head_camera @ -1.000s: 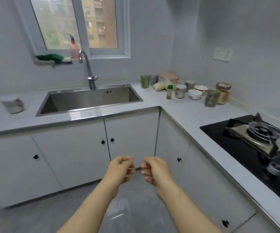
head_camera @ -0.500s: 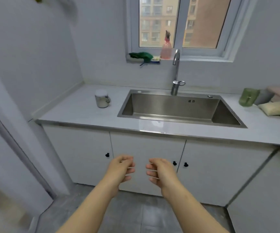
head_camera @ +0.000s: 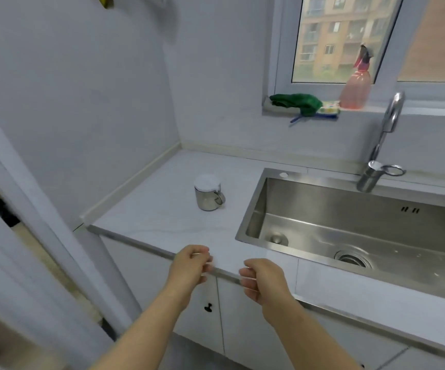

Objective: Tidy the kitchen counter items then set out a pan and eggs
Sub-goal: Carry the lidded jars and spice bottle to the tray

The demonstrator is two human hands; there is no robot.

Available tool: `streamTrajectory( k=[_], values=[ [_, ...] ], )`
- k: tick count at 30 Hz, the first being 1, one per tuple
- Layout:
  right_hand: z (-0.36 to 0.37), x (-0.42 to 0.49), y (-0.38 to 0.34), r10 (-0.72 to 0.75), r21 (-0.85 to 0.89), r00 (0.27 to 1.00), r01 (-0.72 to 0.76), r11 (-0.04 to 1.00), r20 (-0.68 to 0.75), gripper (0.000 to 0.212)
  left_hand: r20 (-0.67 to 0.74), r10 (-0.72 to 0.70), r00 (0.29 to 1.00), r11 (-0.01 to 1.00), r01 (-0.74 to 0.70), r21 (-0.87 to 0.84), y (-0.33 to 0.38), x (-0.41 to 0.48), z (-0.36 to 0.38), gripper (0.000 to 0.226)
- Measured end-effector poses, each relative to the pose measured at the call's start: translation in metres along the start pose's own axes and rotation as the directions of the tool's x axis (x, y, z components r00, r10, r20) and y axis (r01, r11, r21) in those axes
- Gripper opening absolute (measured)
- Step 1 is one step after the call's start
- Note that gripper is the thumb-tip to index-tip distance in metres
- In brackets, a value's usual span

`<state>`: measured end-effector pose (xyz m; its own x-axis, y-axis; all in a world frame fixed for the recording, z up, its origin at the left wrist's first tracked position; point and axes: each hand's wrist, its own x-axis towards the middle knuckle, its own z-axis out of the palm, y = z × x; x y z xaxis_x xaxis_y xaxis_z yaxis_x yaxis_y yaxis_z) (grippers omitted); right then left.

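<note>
Both forearms reach forward at the bottom of the view. The left hand (head_camera: 189,265) and right hand (head_camera: 262,280) are level with each other, a gap between them, in front of the metal-trimmed edge of the counter (head_camera: 162,222). Each hand is clenched loosely, fingers curled toward the palm, knuckles up. Nothing can be seen in either hand, and neither touches the counter or the other hand. The only counter item in view is a small steel mug (head_camera: 208,193) with a white lid. It stands upright on the pale worktop with its handle turned toward the sink, left of the basin and well apart from both hands. The stainless sink (head_camera: 376,222) is set into the counter to the right, with a drain strainer in the floor of the basin. A curved chrome faucet (head_camera: 384,134) rises at its back rim. On the windowsill (head_camera: 402,109) above lie a crumpled green cloth (head_camera: 296,101) with a patterned sponge (head_camera: 329,108) just beside it, and then an upright pink spray bottle (head_camera: 356,89). White cabinet doors (head_camera: 242,316) close the space under the counter, and a black knob (head_camera: 208,307) shows between the forearms. A pale door frame (head_camera: 29,209) runs along the left side.
</note>
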<state>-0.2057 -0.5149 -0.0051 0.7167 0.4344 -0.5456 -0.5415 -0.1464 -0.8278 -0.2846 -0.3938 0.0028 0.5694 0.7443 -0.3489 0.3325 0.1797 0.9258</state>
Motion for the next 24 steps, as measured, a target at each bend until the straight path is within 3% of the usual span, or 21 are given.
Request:
streamTrajectory(
  k=[9,13,16,19,22,24],
  values=[
    [0.065,0.108,-0.050,-0.080,-0.047,0.996,0.078,0.996,-0.049,0.011,-0.056,0.085,0.995,0.990,-0.078,0.117,0.041,0.150,-0.005,0.019],
    [0.103,0.154,-0.077,-0.139,-0.088,0.985,0.130,0.988,-0.104,0.010,-0.018,0.129,0.992,0.972,-0.122,0.200,0.064,0.210,-0.010,0.063],
    [0.125,0.184,-0.087,-0.187,-0.143,0.975,0.169,0.975,-0.124,0.032,0.162,0.161,0.974,0.955,-0.195,0.223,0.075,0.258,-0.012,0.090],
    [0.135,0.202,-0.089,-0.217,-0.218,0.965,0.183,0.959,-0.146,0.021,0.425,0.148,0.893,0.939,-0.262,0.224,0.076,0.287,-0.012,0.085],
    [0.134,0.210,-0.088,-0.234,-0.210,0.958,0.198,0.957,-0.163,0.010,0.514,0.156,0.843,0.935,-0.295,0.199,0.077,0.303,-0.016,0.085],
    [0.133,0.212,-0.088,-0.211,-0.192,0.962,0.177,0.965,-0.171,0.015,0.523,0.148,0.839,0.933,-0.294,0.207,0.077,0.309,-0.016,0.089]
  ],
)
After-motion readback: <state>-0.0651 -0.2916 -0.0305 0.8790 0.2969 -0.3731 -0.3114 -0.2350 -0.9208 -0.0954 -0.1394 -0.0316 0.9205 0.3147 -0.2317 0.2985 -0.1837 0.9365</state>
